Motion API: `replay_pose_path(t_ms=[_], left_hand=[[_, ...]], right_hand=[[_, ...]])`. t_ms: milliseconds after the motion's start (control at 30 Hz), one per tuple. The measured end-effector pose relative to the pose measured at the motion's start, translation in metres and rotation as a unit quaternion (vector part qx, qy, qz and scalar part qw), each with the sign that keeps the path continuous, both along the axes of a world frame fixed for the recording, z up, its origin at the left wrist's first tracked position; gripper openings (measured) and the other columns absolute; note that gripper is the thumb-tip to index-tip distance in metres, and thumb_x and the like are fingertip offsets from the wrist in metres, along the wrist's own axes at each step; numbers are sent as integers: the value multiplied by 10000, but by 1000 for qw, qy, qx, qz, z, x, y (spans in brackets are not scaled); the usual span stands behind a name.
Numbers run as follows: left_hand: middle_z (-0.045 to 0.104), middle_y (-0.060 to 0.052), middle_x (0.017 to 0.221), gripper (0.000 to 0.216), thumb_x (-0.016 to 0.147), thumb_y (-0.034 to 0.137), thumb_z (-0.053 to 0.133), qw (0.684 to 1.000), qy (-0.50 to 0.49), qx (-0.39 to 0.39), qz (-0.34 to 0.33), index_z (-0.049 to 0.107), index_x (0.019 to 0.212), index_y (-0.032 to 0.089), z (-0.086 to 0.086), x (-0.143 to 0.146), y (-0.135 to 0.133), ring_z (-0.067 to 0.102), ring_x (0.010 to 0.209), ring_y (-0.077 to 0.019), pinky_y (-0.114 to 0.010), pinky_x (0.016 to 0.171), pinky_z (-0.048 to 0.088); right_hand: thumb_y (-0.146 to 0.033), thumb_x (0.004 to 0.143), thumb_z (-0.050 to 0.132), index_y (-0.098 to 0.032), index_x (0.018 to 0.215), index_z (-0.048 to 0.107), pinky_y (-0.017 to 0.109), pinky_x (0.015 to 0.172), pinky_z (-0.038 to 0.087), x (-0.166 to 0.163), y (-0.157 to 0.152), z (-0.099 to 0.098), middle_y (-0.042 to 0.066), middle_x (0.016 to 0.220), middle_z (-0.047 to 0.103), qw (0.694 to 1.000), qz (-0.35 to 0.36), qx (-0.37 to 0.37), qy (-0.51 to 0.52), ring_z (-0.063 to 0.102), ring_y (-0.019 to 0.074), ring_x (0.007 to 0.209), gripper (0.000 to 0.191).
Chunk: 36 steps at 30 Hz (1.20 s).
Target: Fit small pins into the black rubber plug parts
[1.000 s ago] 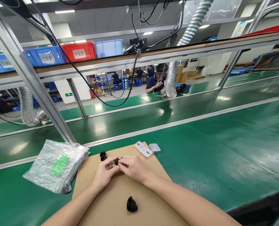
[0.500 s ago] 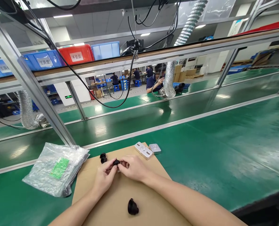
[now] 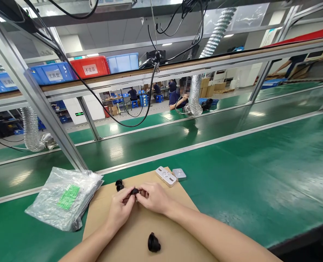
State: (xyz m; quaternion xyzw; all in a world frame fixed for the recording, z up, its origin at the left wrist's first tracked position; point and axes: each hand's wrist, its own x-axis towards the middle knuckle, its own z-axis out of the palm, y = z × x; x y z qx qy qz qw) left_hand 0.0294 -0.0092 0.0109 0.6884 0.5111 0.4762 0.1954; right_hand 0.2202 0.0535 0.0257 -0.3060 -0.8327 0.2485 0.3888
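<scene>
Between my fingertips is a small black rounded part (image 3: 135, 191), mostly covered by the fingers. My left hand (image 3: 121, 208) pinches its left side, and my right hand (image 3: 152, 197) pinches its right side. Both hands are closed just above a brown cardboard sheet (image 3: 139, 229). A black cup-shaped part (image 3: 153, 242) with a narrow end lies on the sheet nearer to me. Just beyond my left hand sit two small black round parts (image 3: 119, 185), close together.
A clear plastic bag (image 3: 49, 196) with a green label lies left of the cardboard. Two silver metal blocks (image 3: 166, 177) sit at its far edge, on the green worktop (image 3: 248, 174). An aluminium post (image 3: 41, 91) rises at left. Cables hang ahead; a co-worker (image 3: 178, 98) sits beyond.
Both hands keep hold of the small black part with only slight finger movement. The whole view has shifted slightly; the objects on the cardboard stay in place.
</scene>
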Motion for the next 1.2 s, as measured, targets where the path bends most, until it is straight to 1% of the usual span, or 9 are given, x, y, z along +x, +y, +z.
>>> replay_pose_path(t_ms=[200,367,467,567,667,733,800,967,1200], left_hand=[[751,-67,1096,254,986,260,588,1000,5,-3,-13,731,1193,231,3,1,-2,728,943,-197,-274,797,586],[748,-75,1075,252,987,263,572,1000,18,-3,-14,730,1180,222,7,2,-2,715,935,-212,-302,797,579],[735,-74,1033,248,976,238,562,995,90,45,17,723,1164,231,9,-3,1,673,961,-239,-377,867,544],[704,-82,1053,252,982,211,519,980,170,78,67,714,1140,234,10,-12,7,614,1007,-271,-456,907,481],[675,-91,1093,245,989,195,488,966,219,66,119,707,1094,225,10,-21,11,569,1041,-293,-502,902,434],[660,-90,1097,243,980,168,485,960,237,55,135,699,1082,224,10,-22,13,547,1057,-300,-516,898,417],[638,-97,1133,262,968,133,482,959,242,70,128,686,1102,225,10,-20,12,523,1095,-304,-527,921,408],[563,-123,1241,299,937,40,452,956,250,142,57,684,1012,214,11,-7,3,452,1197,-318,-548,992,385],[540,-129,1302,242,959,105,508,941,323,100,6,701,1013,241,7,-2,-5,382,1292,-367,-599,1014,354]], right_hand=[[-152,789,643,-143,691,534,201,581,271,0,-3,3,-36,639,576,1000,1,-11,-10,477,71,600,147],[-189,839,631,-147,705,592,198,579,309,1,-5,5,-28,658,601,999,2,-39,-28,503,76,604,145],[-256,894,624,-187,894,715,195,608,368,7,4,5,-20,740,662,996,40,-74,-42,564,89,644,115],[-276,912,624,-222,1178,724,214,688,446,15,19,3,3,860,714,993,41,-88,-63,637,126,749,289],[-180,906,581,-205,1190,741,268,836,490,22,33,0,56,1027,725,993,-24,-68,-98,663,182,963,327],[-134,912,547,-219,1181,752,300,928,480,24,38,-3,66,1119,705,989,-37,-61,-127,641,203,1074,348],[-121,933,512,-251,1177,753,303,937,470,25,38,-5,60,1153,679,986,-24,-56,-154,628,196,1075,367],[-105,946,467,-327,1173,742,264,799,424,24,35,-5,48,1126,606,977,9,-15,-212,599,155,952,420],[-130,932,505,-302,1124,760,259,754,392,25,34,2,60,1144,576,967,-22,9,-254,573,146,873,363]])
